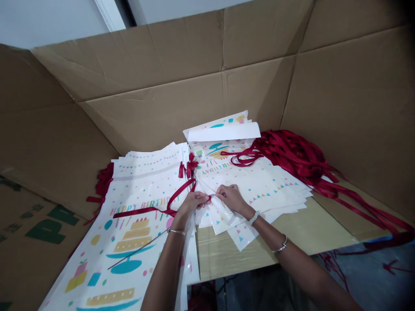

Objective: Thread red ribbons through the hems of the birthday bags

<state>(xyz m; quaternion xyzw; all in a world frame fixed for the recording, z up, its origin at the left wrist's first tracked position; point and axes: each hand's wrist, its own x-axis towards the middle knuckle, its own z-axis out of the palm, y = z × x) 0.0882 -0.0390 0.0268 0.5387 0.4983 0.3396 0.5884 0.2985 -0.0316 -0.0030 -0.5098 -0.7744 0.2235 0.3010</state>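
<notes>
My left hand (196, 202) pinches the end of a dark red ribbon (139, 211) beside a small metal loop. My right hand (231, 198) meets it there, its fingers closed on the gathered edge of a white printed sheet (223, 214). The ribbon loops up and left over a stack of birthday-print sheets (129, 185). A long thin dark rod (139, 249) slants from near my left wrist across that stack. Under and behind my right hand spreads a second pile of printed sheets (259, 185). Small red bows (189, 166) sit between the two piles.
A large heap of red ribbons (292, 155) lies at the right, strands trailing over the table's front edge. More red ribbon (104, 183) hangs at the left. Tall cardboard walls (181, 103) enclose the back and sides. The tan table surface (311, 224) shows at front right.
</notes>
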